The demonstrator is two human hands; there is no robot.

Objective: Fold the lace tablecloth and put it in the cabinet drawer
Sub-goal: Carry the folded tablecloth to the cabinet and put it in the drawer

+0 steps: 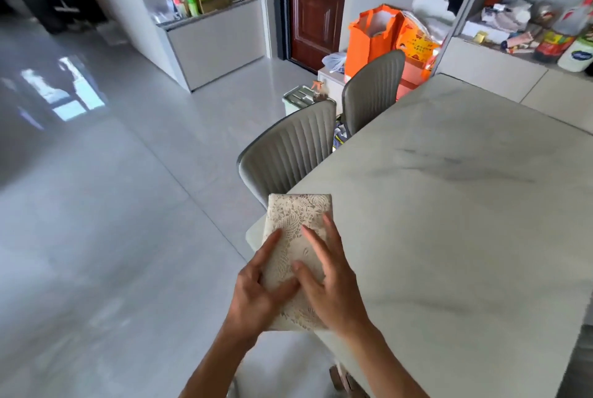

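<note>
Lace tablecloth [296, 237], folded into a compact rectangle, sits at the table [449, 205] corner, overhanging the edge. Left hand [256, 295] grips its near left edge; right hand [330, 282] lies flat on top, fingers spread. Risk: layers beyond the fingertips are unrestrained and could splay on lifting.

lace tablecloth [296, 230]: cream, folded into a narrow rectangle
place: table corner, near end overhanging the edge
</note>
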